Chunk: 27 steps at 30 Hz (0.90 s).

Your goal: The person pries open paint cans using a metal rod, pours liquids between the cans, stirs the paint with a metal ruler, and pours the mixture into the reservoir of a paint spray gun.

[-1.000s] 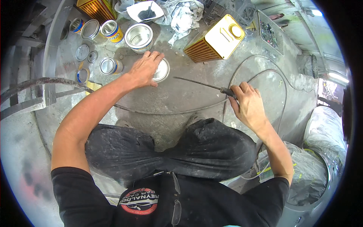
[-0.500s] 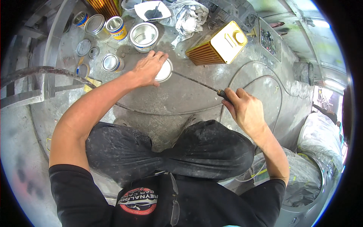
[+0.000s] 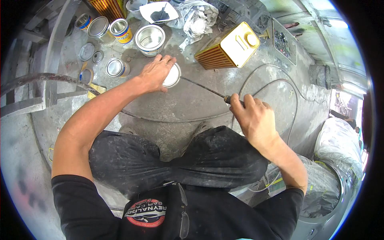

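My left hand (image 3: 156, 74) grips a round paint can (image 3: 173, 76) from its left side, fingers over the far part of the lid and thumb at the near rim. The lid sits on the can. My right hand (image 3: 257, 120) is closed around the dark handle of a long screwdriver (image 3: 203, 87). Its thin shaft slants up and left, and its tip meets the can's right rim. Whether the tip is under the lid's edge is too small to tell. Just beyond my left hand stands an open, bare metal can (image 3: 150, 38).
A gold rectangular tin (image 3: 236, 46) stands at the right, with a smaller closed can (image 3: 116, 68) at the left. Farther back are a yellow-labelled can (image 3: 121, 32), a white tray (image 3: 170, 10) of dark paste and crumpled plastic (image 3: 200, 22). A hose (image 3: 180, 119) crosses the floor before my knees.
My right hand has turned and shifted slightly left, with the screwdriver handle now higher in its grip. My left hand keeps its hold on the can.
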Each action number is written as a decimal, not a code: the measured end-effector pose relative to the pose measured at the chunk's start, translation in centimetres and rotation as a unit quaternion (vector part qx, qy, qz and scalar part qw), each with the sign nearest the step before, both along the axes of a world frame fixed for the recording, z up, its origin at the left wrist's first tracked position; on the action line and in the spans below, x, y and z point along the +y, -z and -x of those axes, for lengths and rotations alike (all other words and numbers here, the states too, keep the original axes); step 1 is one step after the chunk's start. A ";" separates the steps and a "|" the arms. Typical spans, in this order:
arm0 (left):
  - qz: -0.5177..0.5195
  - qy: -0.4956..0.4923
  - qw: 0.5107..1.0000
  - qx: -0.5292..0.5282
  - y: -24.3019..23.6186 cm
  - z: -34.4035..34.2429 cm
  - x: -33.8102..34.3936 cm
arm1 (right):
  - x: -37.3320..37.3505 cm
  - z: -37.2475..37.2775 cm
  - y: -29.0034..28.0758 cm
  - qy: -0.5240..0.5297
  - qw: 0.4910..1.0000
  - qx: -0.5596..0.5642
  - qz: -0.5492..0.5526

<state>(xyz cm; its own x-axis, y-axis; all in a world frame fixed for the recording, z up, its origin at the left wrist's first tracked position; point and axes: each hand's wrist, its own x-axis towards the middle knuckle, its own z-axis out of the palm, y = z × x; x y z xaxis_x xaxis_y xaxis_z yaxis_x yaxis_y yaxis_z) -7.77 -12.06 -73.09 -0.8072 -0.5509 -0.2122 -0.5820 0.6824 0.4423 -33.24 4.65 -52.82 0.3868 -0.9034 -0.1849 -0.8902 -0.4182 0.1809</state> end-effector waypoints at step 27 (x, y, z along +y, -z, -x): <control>0.027 -0.033 0.999 -0.021 -1.3 2.4 0.1 | 3.6 0.6 0.8 0.074 0.994 0.074 0.013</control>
